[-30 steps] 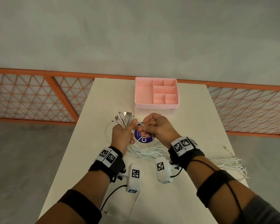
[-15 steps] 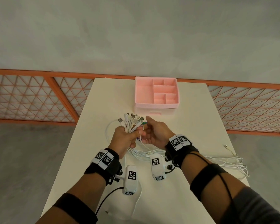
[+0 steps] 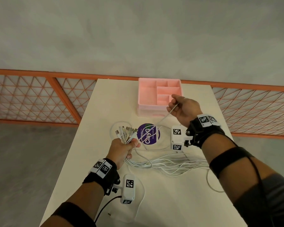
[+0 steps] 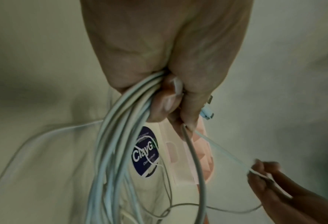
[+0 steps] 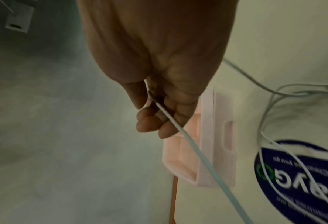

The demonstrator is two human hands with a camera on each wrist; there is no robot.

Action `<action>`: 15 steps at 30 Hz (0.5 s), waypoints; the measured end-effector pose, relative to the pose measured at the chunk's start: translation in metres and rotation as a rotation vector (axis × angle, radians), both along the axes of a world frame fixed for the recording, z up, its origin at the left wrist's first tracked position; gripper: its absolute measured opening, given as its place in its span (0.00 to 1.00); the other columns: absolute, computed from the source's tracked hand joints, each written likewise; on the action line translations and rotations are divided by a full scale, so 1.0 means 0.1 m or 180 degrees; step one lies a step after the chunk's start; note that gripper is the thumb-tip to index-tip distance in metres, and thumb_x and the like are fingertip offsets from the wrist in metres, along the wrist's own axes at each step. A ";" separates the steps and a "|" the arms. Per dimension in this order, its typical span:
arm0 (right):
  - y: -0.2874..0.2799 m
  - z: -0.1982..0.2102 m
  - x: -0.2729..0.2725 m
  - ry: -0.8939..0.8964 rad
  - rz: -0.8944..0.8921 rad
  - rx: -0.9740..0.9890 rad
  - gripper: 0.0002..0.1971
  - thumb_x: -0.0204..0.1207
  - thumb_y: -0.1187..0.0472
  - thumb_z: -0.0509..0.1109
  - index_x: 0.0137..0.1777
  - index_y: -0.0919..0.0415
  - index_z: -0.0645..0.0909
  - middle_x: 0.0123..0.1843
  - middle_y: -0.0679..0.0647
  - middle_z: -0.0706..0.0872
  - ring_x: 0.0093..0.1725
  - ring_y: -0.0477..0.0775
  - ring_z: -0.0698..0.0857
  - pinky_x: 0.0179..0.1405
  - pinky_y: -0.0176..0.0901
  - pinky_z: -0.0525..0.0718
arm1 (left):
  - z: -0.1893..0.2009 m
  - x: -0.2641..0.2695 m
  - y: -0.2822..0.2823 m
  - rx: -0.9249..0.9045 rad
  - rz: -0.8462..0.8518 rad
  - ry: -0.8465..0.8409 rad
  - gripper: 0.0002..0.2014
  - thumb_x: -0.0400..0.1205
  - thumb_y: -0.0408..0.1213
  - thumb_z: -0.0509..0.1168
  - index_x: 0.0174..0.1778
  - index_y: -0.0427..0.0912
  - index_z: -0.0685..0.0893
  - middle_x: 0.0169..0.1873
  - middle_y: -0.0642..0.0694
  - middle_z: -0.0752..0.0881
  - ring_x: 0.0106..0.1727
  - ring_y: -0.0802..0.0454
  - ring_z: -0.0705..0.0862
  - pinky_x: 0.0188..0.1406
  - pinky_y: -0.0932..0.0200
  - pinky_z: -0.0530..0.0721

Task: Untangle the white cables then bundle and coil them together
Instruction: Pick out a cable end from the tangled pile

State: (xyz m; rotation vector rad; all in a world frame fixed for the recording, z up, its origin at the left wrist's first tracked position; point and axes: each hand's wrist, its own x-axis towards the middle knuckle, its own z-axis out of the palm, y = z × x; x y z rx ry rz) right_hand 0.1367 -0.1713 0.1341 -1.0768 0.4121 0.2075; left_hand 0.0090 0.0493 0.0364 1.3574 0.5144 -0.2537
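My left hand (image 3: 123,149) grips a bundle of several white cables (image 3: 167,164) just below their plugs (image 3: 125,131), which fan out above the fist. In the left wrist view the cables (image 4: 119,136) hang down from the curled fingers (image 4: 165,103). My right hand (image 3: 179,105) is raised over the front of the pink box and pinches one white cable (image 3: 156,124) pulled taut from the left fist. The right wrist view shows that cable (image 5: 180,130) running between thumb and fingers (image 5: 151,121). The rest of the cables trail in loose strands to the right across the table.
A pink compartment box (image 3: 156,95) stands at the table's far end. A round purple sticker (image 3: 147,133) lies on the cream table (image 3: 170,202) under the cables. An orange mesh railing (image 3: 31,99) runs behind the table. One thin cable loops near the front edge (image 3: 142,199).
My right hand has moved away from the left fist, up and to the right toward the pink box, drawing one cable out taut. The left hand keeps hold of the bundle.
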 end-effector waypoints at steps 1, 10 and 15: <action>-0.05 0.00 0.01 -0.0021 -0.0044 -0.0090 0.10 0.87 0.62 0.60 0.49 0.65 0.81 0.31 0.54 0.79 0.31 0.53 0.82 0.43 0.50 0.87 | -0.01 0.00 0.00 0.0028 0.0049 0.0027 0.06 0.83 0.25 0.67 0.41 0.34 0.87 0.41 0.36 0.92 0.22 0.56 0.65 0.20 0.63 0.67; -0.62 0.09 0.11 0.0548 0.0056 0.0005 0.19 0.90 0.56 0.53 0.45 0.68 0.77 0.27 0.61 0.86 0.36 0.65 0.92 0.32 0.60 0.91 | 0.13 0.21 -0.02 0.0040 0.0364 -0.0132 0.07 0.83 0.26 0.68 0.40 0.38 0.86 0.36 0.40 0.92 0.19 0.58 0.66 0.20 0.64 0.67; -0.51 0.37 -0.09 0.0309 0.2031 -0.1631 0.16 0.85 0.64 0.56 0.56 0.74 0.83 0.24 0.59 0.72 0.27 0.61 0.81 0.49 0.62 0.89 | 0.08 0.23 -0.04 0.0070 0.0436 -0.0075 0.07 0.83 0.25 0.68 0.40 0.37 0.86 0.36 0.41 0.91 0.19 0.58 0.65 0.19 0.64 0.66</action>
